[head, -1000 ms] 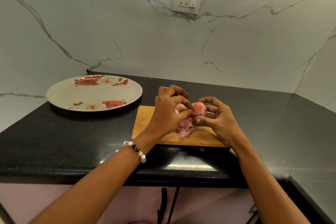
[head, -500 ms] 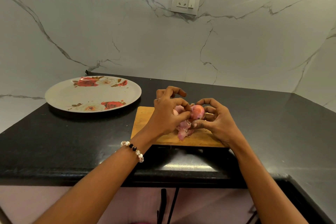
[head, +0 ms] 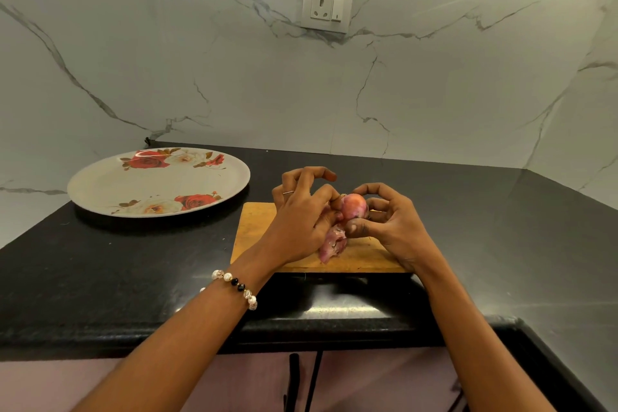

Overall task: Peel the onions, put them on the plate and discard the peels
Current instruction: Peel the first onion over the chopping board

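A small pink onion (head: 353,206) is held above the wooden cutting board (head: 254,231). My right hand (head: 391,224) grips it from the right with thumb and curled fingers. My left hand (head: 302,221) pinches the skin at the onion's left end. Loose pink peels (head: 331,244) hang and lie just under the onion on the board. The flowered plate (head: 100,187) stands at the left with nothing on it.
The black countertop (head: 117,278) runs to a front edge near me and turns a corner at the right. A marble wall with a socket (head: 327,7) stands behind. Cupboard handles (head: 294,378) show below the counter.
Both hands stay at the onion over the board. The onion has turned slightly in my fingers, and my left fingers have shifted along its skin.
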